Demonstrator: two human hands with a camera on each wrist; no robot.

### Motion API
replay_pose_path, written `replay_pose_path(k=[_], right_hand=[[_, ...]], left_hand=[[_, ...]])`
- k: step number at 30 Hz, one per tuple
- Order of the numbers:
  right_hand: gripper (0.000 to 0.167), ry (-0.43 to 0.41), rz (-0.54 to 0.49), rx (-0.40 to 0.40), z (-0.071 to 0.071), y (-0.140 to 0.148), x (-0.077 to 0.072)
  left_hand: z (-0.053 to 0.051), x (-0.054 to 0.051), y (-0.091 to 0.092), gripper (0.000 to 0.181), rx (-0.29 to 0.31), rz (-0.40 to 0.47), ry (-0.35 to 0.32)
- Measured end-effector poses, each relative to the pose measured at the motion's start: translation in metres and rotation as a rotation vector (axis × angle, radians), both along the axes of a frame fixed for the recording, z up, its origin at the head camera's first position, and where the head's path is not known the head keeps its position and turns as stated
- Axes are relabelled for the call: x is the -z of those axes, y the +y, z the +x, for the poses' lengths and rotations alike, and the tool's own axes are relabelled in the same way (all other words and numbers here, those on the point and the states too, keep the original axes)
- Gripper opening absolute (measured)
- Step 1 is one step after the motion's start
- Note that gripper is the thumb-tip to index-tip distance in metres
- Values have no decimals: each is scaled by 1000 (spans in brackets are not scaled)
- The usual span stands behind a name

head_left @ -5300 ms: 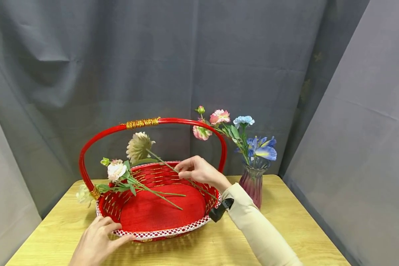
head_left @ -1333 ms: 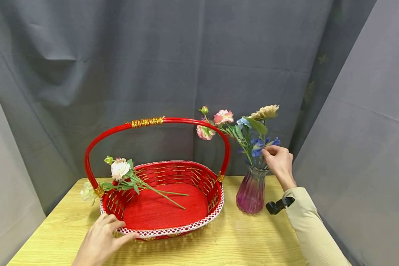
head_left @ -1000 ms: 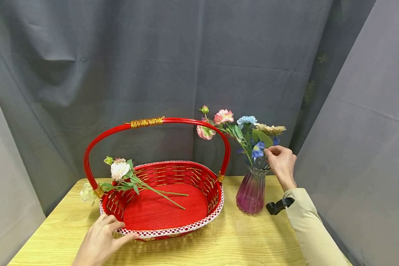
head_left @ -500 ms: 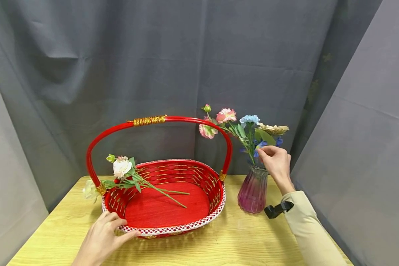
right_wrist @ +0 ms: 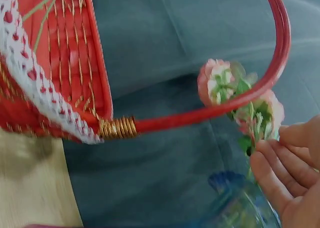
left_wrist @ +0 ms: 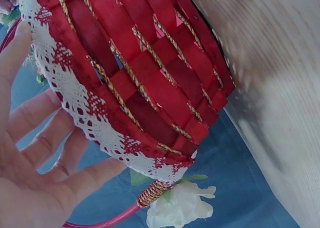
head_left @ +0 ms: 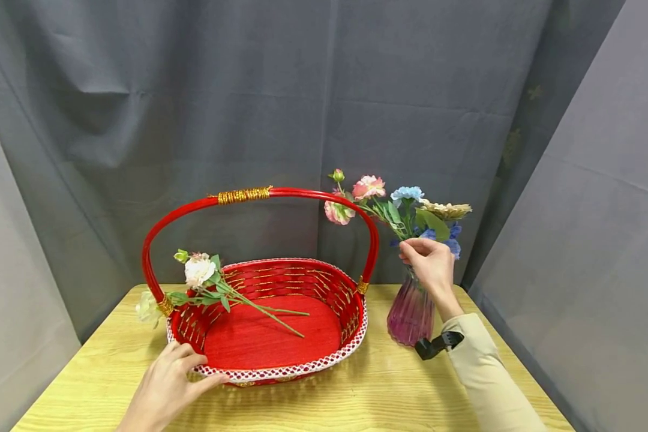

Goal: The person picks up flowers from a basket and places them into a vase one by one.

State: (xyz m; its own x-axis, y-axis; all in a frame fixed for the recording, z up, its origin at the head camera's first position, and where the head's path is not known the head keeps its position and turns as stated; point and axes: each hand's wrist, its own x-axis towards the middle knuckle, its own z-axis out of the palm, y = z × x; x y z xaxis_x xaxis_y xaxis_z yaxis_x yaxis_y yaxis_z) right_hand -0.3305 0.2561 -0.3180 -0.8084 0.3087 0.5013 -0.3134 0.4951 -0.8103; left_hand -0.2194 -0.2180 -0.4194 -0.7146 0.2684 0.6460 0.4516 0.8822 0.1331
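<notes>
My left hand [head_left: 164, 384] grips the near left rim of a red woven basket [head_left: 281, 373], thumb outside and fingers over the lace edge. In front of the stems above a purple glass vase [head_left: 410, 315] is my right hand [head_left: 432, 267], its thumb and fingertips close together. The right wrist view shows nothing plainly between those fingers [right_wrist: 272, 175]; pink flowers [right_wrist: 217, 83] are just beyond them. A cream flower [head_left: 445, 210] leans to the right among the vase's stems. White flowers [head_left: 200, 271] on green stems lie across the basket's left side.
The basket's tall red handle [head_left: 315, 195] arches between the hands. Light blue [head_left: 407, 193] and pink blossoms [head_left: 369, 186] rise from the vase, with a blue iris [head_left: 455, 243] at the right. A grey curtain [head_left: 248, 120] hangs behind the wooden table [head_left: 356, 408].
The cream flower went from over the basket into the vase, and my right hand let it go. Since then that hand has shifted left across the stems. My left hand stays on the rim.
</notes>
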Motion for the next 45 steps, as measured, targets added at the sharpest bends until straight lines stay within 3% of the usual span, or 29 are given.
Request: replay_pose_path(k=[4, 11, 16, 19, 25, 36, 45], right_hand=[[21, -17, -75, -93, -2, -11, 2], [20, -66, -49, -158, -3, -30, 10], [25, -106, -130, -246, -4, -41, 18], [25, -134, -159, -267, -4, -48, 23], [21, -174, -118, -280, -7, -69, 26], [15, -221, -147, -333, -20, -110, 25], [20, -282, -198, -428, -35, -141, 36]], left_hand=[[0, 1, 0, 38, 4, -2, 18], [-2, 3, -1, 38, 47, 17, 98], [-2, 4, -1, 38, 56, 14, 109], [-1, 4, -1, 37, 61, 4, 107], [-1, 2, -1, 35, 47, 3, 79], [-6, 4, -3, 36, 105, -12, 183], [-4, 4, -3, 35, 88, -9, 150]])
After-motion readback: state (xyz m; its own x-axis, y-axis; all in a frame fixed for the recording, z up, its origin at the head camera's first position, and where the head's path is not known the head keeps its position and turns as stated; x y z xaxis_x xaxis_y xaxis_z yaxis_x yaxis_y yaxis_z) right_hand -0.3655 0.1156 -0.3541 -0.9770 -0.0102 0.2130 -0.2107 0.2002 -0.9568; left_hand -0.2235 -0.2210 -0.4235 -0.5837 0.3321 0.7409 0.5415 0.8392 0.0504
